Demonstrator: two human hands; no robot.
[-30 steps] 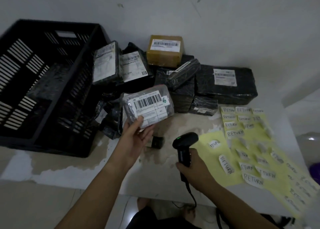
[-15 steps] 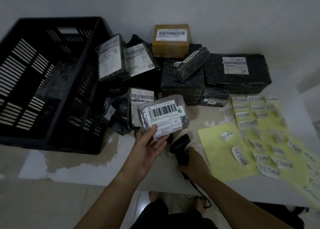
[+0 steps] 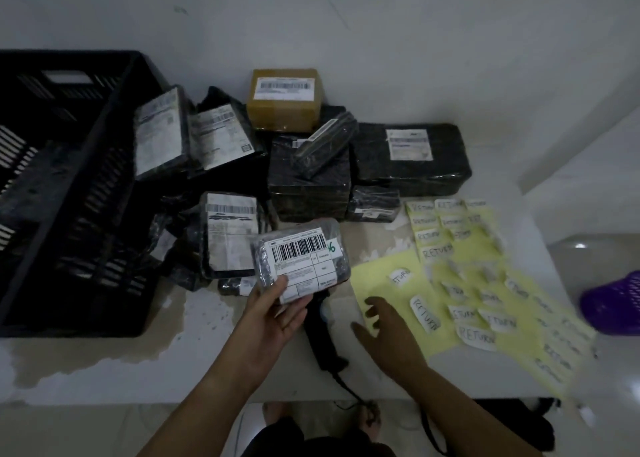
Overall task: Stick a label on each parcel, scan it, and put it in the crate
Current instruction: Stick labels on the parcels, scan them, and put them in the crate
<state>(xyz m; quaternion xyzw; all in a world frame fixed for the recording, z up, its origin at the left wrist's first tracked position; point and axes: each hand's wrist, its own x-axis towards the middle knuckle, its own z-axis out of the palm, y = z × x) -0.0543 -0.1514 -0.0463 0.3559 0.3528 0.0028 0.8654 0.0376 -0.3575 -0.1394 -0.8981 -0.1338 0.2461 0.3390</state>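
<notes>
Over one scanner point(image 3: 323, 344), the left hand point(image 3: 273, 318) clasps one parcel point(image 3: 299, 259); the right hand point(image 3: 388, 335) hovers, grip slack, empty.

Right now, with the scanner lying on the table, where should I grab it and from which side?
Grip the scanner by its handle, the dark shaft lying bare between your hands, coming from the right with the free right hand. Its head is partly hidden behind the grey parcel that the left hand holds, and the cable trails off the near end.
</notes>
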